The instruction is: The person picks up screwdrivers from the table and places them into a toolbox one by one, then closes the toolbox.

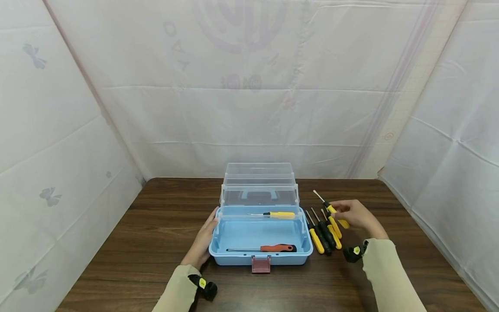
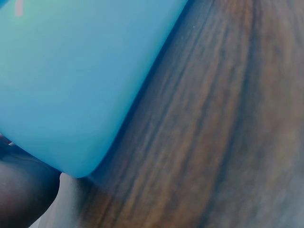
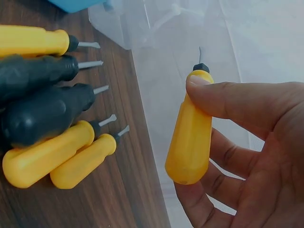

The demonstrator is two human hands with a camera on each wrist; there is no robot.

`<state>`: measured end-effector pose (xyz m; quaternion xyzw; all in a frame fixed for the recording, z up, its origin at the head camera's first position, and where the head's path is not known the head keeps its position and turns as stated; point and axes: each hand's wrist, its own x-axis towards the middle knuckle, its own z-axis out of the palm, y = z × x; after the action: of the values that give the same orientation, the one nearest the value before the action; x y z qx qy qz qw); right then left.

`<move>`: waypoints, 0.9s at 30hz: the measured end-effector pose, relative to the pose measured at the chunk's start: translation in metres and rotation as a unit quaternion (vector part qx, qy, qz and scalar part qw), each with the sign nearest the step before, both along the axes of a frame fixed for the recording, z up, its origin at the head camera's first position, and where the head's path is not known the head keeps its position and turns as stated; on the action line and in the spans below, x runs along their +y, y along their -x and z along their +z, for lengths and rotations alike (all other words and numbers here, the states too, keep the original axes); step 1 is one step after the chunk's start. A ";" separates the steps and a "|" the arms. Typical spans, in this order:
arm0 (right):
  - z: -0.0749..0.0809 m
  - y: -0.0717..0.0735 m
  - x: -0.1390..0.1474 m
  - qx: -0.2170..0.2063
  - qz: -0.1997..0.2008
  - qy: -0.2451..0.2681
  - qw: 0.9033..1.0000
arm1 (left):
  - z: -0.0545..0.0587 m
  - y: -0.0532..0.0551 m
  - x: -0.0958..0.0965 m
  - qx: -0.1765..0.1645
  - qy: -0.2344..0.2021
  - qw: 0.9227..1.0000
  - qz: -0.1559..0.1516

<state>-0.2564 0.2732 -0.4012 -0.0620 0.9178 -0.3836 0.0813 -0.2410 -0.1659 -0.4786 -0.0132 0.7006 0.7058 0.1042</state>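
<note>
My right hand [image 1: 352,213] pinches a yellow-handled screwdriver [image 3: 190,137] between thumb and fingers, its blade angled up and away from me. In the head view it is over the right end of a row of screwdrivers. Black-handled screwdrivers [image 3: 45,114] and yellow-handled ones [image 3: 47,154] lie side by side there. My left hand [image 1: 202,242] rests along the left wall of a light blue toolbox [image 1: 261,258], fingers fairly straight. Inside the toolbox, a red-handled screwdriver [image 1: 278,248] lies near the front wall and another yellow-handled screwdriver [image 1: 281,215] lies toward the back, seen through clear plastic.
The toolbox's clear lid [image 1: 259,173] stands raised at the back. A reddish latch [image 1: 260,265] hangs at its front. Dark wood table [image 1: 163,225] surrounds the box, with white sheeting [image 1: 234,117] rising behind and at both sides.
</note>
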 end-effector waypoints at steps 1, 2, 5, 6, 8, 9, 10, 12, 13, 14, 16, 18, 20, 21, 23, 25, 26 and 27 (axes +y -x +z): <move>0.001 0.000 -0.001 0.000 0.001 0.001 1.000 | 0.000 0.000 0.000 0.000 0.000 1.000 0.000; 0.002 0.001 -0.001 -0.001 0.001 0.003 1.000 | 0.000 0.000 0.000 0.001 0.000 1.000 -0.001; 0.003 0.003 -0.005 0.005 0.005 0.007 1.000 | 0.000 0.000 0.000 0.001 0.000 1.000 -0.001; 0.004 0.003 -0.006 0.007 0.008 0.007 1.000 | 0.001 0.000 0.000 0.001 0.000 1.000 -0.001; 0.006 0.004 -0.008 0.012 0.013 0.007 1.000 | 0.001 0.000 0.000 0.000 -0.001 1.000 -0.001; 0.007 0.004 -0.009 0.014 0.017 0.007 1.000 | 0.001 0.000 0.000 -0.001 -0.001 1.000 -0.001; 0.008 0.005 -0.010 0.014 0.020 0.007 1.000 | 0.001 0.000 0.000 -0.001 -0.001 1.000 -0.001; 0.010 0.005 -0.012 0.013 0.024 0.005 1.000 | 0.001 -0.001 0.000 -0.003 -0.001 1.000 0.000; 0.010 0.006 -0.013 0.013 0.026 0.004 1.000 | 0.001 -0.001 0.000 -0.004 -0.001 1.000 0.000; 0.011 0.006 -0.014 0.015 0.030 0.001 0.999 | 0.001 -0.001 0.000 -0.004 0.000 1.000 0.001; 0.012 0.008 -0.016 0.020 0.038 -0.005 0.999 | 0.001 -0.001 0.000 -0.004 0.001 1.000 0.002; 0.013 0.009 -0.018 0.028 0.044 -0.014 0.999 | 0.001 -0.001 0.000 -0.003 0.002 1.000 0.003; 0.014 0.011 -0.020 0.033 0.051 -0.017 0.998 | 0.001 -0.001 0.000 -0.002 0.002 1.000 0.003; 0.015 0.012 -0.021 0.036 0.054 -0.020 0.998 | 0.001 -0.001 0.000 -0.001 0.002 1.000 0.003; 0.016 0.013 -0.024 0.041 0.058 -0.022 0.997 | 0.001 0.000 0.000 -0.001 0.001 1.000 0.002; 0.016 0.015 -0.026 0.044 0.064 -0.022 0.997 | 0.001 0.000 0.000 -0.002 -0.002 1.000 0.002; 0.017 0.016 -0.027 0.046 0.068 -0.022 0.996 | 0.000 0.000 0.000 -0.002 -0.004 1.000 0.002; 0.017 0.016 -0.028 0.046 0.069 -0.022 0.996 | 0.000 0.000 -0.001 -0.003 -0.006 1.000 0.001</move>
<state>-0.2726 0.2449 -0.3840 -0.1410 0.9224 -0.3532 0.0670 -0.2414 -0.1665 -0.4782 -0.0150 0.6958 0.7103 0.1056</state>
